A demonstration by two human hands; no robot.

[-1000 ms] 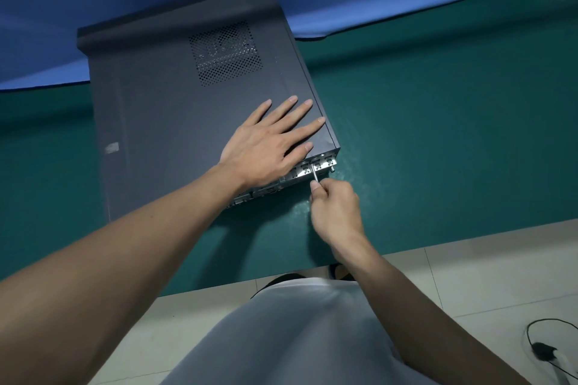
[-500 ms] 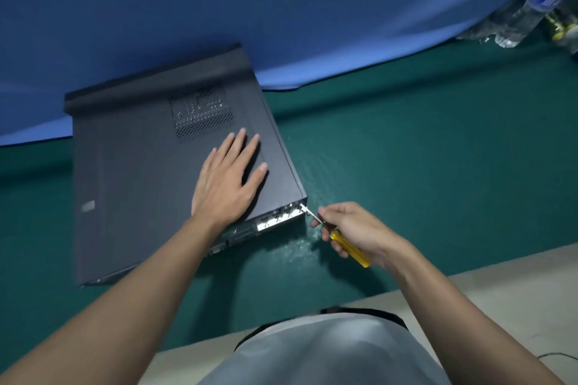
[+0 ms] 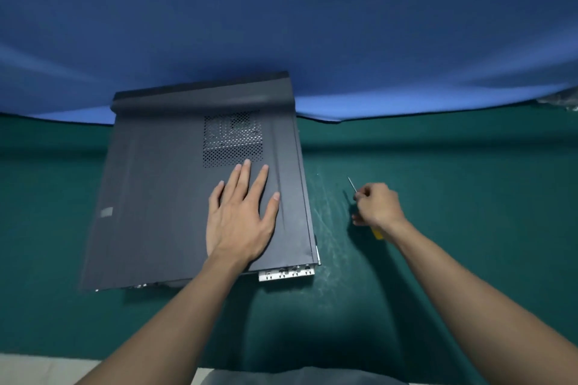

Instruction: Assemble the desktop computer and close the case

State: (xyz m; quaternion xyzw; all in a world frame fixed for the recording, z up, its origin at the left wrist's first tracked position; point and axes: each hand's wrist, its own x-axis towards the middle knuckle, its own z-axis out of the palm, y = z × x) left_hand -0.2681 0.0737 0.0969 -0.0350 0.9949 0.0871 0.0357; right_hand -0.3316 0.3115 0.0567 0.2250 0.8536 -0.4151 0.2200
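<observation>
A blue cloth [image 3: 281,25] is hanging across the whole upper part of the view, its lower edge draping down to the table behind the case. Below it, a dark green table cover [image 3: 469,244] is stretching from side to side, with pale scuff marks showing just right of the case. The black desktop computer case [image 3: 162,203] is lying flat on this cover, left of centre. Its closed side panel is facing up and its far end is reaching the blue cloth.

You are resting your left hand [image 3: 240,219] flat on that panel, fingers straight and spread. The palm is sitting near the panel's near right corner. Your fingertips are pointing away from you, the longest just reaching the lower edge of the perforated vent grille [image 3: 233,134].

Your right hand [image 3: 377,205] is sitting over the green cover, to the right of the case and apart from it; whether it is touching the cover I cannot tell. Its fingers are curling round a screwdriver [image 3: 351,184]. The thin metal shaft is sticking up and to the left out of your fist, clear of the case, and a bit of yellow handle is poking out below the heel of the hand.

At the near edge of the case, a silver metal strip [image 3: 286,273] with small slots is protruding from under the panel. A small grey sticker [image 3: 106,212] is sitting near the panel's left edge.
</observation>
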